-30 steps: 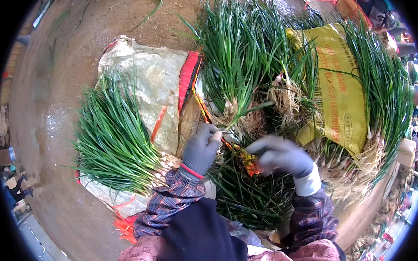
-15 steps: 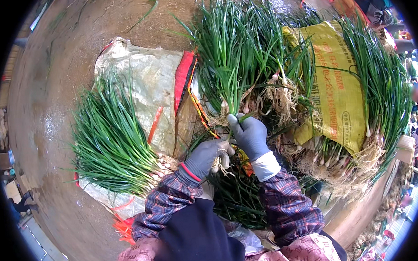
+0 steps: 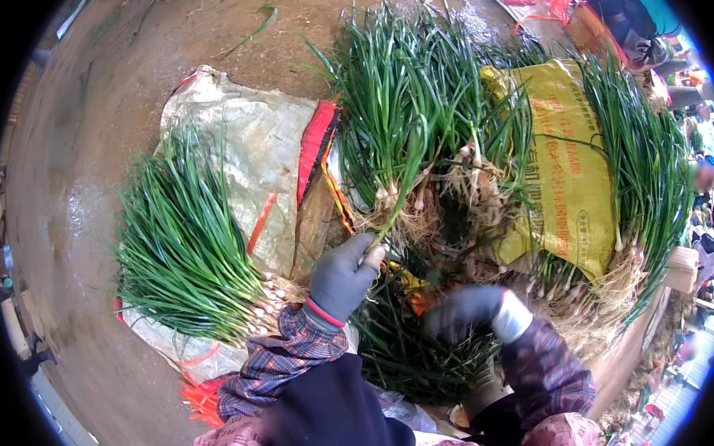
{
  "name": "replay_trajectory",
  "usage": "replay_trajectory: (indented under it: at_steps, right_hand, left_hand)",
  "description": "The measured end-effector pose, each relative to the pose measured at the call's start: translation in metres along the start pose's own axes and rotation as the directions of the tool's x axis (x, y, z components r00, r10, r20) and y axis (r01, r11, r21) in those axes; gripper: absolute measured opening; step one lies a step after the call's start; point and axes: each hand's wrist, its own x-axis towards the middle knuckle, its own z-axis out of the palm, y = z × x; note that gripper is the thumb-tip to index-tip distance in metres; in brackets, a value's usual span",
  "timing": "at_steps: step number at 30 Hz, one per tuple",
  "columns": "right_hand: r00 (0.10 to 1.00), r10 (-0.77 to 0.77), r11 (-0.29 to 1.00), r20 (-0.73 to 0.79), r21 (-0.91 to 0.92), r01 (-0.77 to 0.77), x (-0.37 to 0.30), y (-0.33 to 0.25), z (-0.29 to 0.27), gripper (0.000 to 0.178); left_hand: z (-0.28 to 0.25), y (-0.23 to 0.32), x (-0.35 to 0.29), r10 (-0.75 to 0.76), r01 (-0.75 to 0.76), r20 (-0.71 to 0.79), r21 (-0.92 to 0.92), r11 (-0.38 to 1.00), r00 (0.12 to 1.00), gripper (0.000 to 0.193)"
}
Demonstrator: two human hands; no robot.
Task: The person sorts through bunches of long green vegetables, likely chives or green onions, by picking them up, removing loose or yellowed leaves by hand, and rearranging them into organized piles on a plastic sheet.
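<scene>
My left hand (image 3: 343, 278), in a grey glove, is closed around the lower end of a spring onion (image 3: 407, 181) whose green leaves point up and away. My right hand (image 3: 464, 314), gloved and blurred by motion, is to the right, over a dark heap of loose leaves (image 3: 406, 352); its fingers are smeared. Beyond my hands lies a pile of spring onions (image 3: 399, 86) with tangled pale roots toward me. A neat bunch of spring onions (image 3: 182, 238) rests at the left, its whitish bulbs close to my left wrist.
Under the left bunch is a pale sack (image 3: 250, 140) with a red edge. A yellow printed sack (image 3: 569, 158) covers more onions on the right, beside a wooden block (image 3: 681, 269). Another person (image 3: 623, 12) is at the upper right. Wet brown floor (image 3: 75, 163) extends leftward.
My right hand has left the spring onion near my left hand and moved right and toward me. My left hand still holds a stem, now tilted up to the right.
</scene>
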Motion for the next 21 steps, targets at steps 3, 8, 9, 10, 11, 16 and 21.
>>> replay_trajectory:
  at_steps: [3, 8, 9, 10, 11, 16, 21]
  right_hand:
    - [0.99, 0.039, 0.986, -0.139, -0.157, -0.061, 0.016, -0.028, 0.037, 0.06]
    - [0.813, -0.337, 0.931, -0.475, -0.041, 0.362, 0.068, -0.083, 0.066, 0.061]
    - [0.782, -0.318, 0.939, -0.536, -0.066, 0.337, 0.077, -0.081, 0.074, 0.046]
    - [0.709, -0.365, 0.924, -0.603, -0.144, 0.353, 0.084, -0.08, 0.081, 0.035]
    - [0.628, -0.457, 0.889, -0.63, -0.301, 0.345, 0.087, -0.08, 0.084, 0.033]
    - [0.473, -0.663, 0.676, -0.581, -0.736, 0.043, 0.081, -0.097, 0.085, 0.032]
    - [0.304, -0.325, 0.919, -0.895, -0.224, 0.323, 0.063, -0.094, 0.038, 0.029]
  left_hand:
    - [-0.005, 0.001, 0.0, 0.1, -0.096, 0.001, 0.26, 0.961, 0.995, 0.018]
    - [0.007, 0.008, 0.005, 0.054, -0.11, 0.131, 0.473, 0.874, 0.99, 0.03]
    - [0.007, 0.009, 0.004, 0.034, -0.084, 0.097, 0.567, 0.819, 0.995, 0.03]
    - [0.007, 0.009, 0.002, 0.026, -0.069, 0.082, 0.573, 0.817, 0.996, 0.029]
    - [0.006, 0.009, 0.0, 0.018, -0.054, 0.068, 0.578, 0.814, 0.998, 0.028]
    - [0.006, -0.007, -0.002, -0.026, -0.043, 0.102, 0.62, 0.784, 0.994, 0.027]
    - [-0.025, 0.015, -0.003, -0.11, 0.206, 0.32, -0.286, 0.936, 0.941, 0.022]
